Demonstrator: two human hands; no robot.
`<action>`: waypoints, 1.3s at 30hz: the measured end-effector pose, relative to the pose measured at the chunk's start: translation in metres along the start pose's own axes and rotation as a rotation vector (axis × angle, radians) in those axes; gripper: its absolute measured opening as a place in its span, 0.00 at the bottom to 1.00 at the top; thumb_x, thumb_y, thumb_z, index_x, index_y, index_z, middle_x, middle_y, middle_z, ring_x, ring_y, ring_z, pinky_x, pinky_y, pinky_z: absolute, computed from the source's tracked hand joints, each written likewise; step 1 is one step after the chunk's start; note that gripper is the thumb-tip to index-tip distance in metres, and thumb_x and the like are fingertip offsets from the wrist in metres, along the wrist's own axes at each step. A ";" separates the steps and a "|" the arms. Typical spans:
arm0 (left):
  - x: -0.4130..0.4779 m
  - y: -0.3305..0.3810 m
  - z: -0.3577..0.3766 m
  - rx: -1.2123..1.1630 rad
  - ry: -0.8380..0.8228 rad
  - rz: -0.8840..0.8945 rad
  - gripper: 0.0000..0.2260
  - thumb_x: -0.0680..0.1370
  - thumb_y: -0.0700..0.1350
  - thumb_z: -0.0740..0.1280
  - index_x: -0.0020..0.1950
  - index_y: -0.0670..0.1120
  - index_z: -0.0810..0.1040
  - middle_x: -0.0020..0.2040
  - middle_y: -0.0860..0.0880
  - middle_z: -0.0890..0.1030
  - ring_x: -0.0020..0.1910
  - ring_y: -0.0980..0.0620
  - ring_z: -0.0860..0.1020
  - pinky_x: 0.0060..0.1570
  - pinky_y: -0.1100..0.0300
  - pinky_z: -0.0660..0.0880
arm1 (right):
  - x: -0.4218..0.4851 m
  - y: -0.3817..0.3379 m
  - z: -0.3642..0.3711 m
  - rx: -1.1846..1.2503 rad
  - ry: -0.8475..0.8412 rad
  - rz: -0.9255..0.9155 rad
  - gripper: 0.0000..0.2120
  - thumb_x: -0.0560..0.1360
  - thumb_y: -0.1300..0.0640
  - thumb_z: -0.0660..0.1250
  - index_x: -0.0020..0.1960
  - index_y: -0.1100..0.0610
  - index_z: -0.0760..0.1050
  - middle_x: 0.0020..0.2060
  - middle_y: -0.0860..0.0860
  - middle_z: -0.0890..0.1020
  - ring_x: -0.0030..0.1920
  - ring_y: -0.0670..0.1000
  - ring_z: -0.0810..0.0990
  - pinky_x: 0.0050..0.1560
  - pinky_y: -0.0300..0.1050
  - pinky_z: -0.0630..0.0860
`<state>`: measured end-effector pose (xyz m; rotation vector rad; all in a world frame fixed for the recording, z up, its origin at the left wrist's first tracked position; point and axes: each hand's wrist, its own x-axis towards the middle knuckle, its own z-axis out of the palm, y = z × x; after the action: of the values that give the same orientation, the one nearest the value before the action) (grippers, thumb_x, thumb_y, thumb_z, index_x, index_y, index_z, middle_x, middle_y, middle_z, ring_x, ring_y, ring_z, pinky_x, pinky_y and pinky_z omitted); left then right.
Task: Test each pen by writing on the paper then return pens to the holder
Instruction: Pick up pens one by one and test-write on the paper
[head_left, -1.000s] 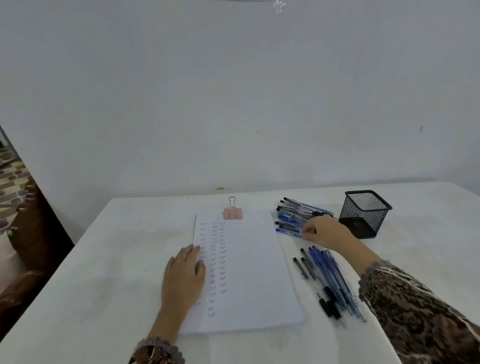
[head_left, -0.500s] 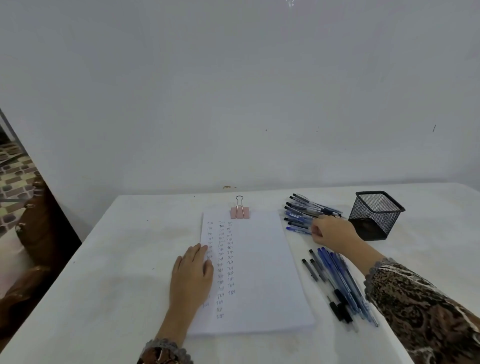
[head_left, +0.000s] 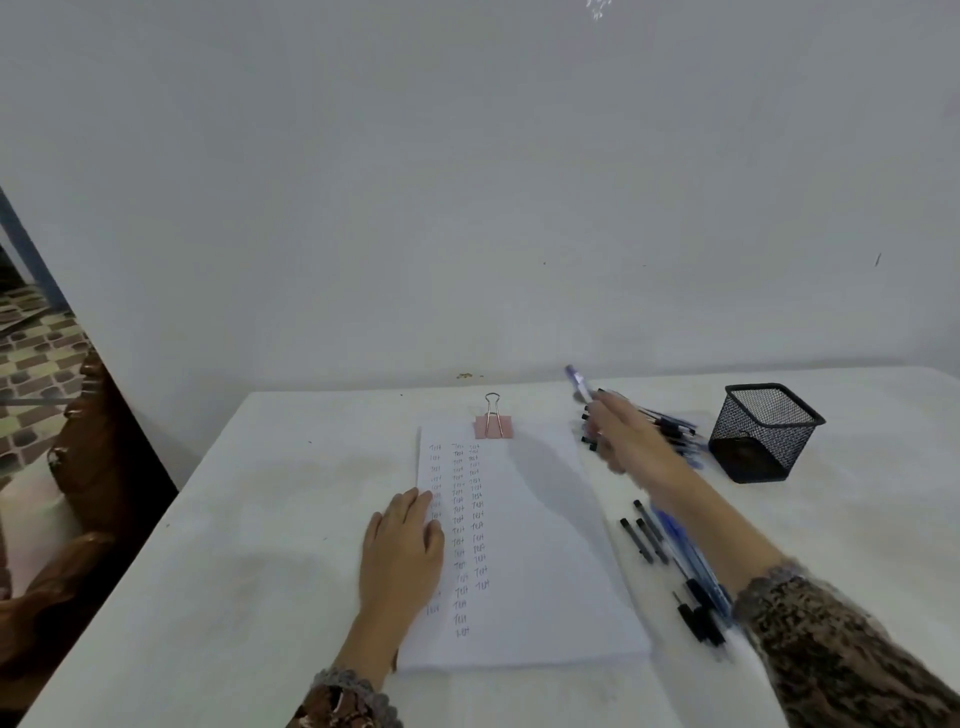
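A white paper stack (head_left: 540, 545) with columns of handwritten words lies on the table, held at its top by a pink binder clip (head_left: 493, 423). My left hand (head_left: 402, 551) rests flat on the paper's left edge. My right hand (head_left: 626, 441), blurred by motion, grips a blue pen (head_left: 579, 383) raised above the table, its end pointing up and left. A far pile of pens (head_left: 670, 426) lies behind that hand. A second group of blue and black pens (head_left: 675, 566) lies right of the paper. The black mesh holder (head_left: 763, 431) stands at the right, with no pens showing above its rim.
The white table (head_left: 260, 519) ends against a plain wall at the back. Its left edge drops off beside brown wooden furniture (head_left: 78, 467) and a patterned floor.
My right hand has lifted off the far pen pile with one blue pen and moved up and left. The left hand stays on the paper. The camera view shifted slightly.
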<state>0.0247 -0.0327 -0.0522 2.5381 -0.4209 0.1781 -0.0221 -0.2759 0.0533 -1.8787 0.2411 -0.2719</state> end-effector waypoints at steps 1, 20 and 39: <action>0.000 -0.001 -0.001 0.004 -0.009 0.007 0.19 0.81 0.46 0.53 0.73 0.48 0.63 0.73 0.53 0.63 0.72 0.55 0.60 0.73 0.58 0.49 | -0.006 0.002 0.015 -0.024 -0.029 -0.019 0.10 0.81 0.56 0.55 0.56 0.50 0.73 0.34 0.47 0.72 0.30 0.44 0.67 0.27 0.30 0.63; -0.001 -0.012 0.001 0.078 -0.090 0.073 0.21 0.82 0.48 0.49 0.75 0.48 0.55 0.76 0.52 0.57 0.75 0.54 0.54 0.74 0.56 0.48 | -0.043 0.051 0.101 1.595 0.219 0.319 0.18 0.61 0.43 0.59 0.23 0.54 0.57 0.20 0.49 0.54 0.27 0.49 0.48 0.28 0.41 0.50; 0.000 -0.010 0.000 0.092 -0.099 0.084 0.21 0.82 0.47 0.49 0.75 0.46 0.57 0.75 0.49 0.59 0.74 0.52 0.56 0.73 0.54 0.51 | -0.063 0.046 0.110 0.806 0.033 0.204 0.09 0.73 0.72 0.64 0.38 0.62 0.71 0.28 0.56 0.78 0.27 0.49 0.79 0.29 0.35 0.76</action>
<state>0.0281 -0.0243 -0.0574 2.6295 -0.5703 0.1055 -0.0499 -0.1722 -0.0283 -1.0449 0.2894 -0.2151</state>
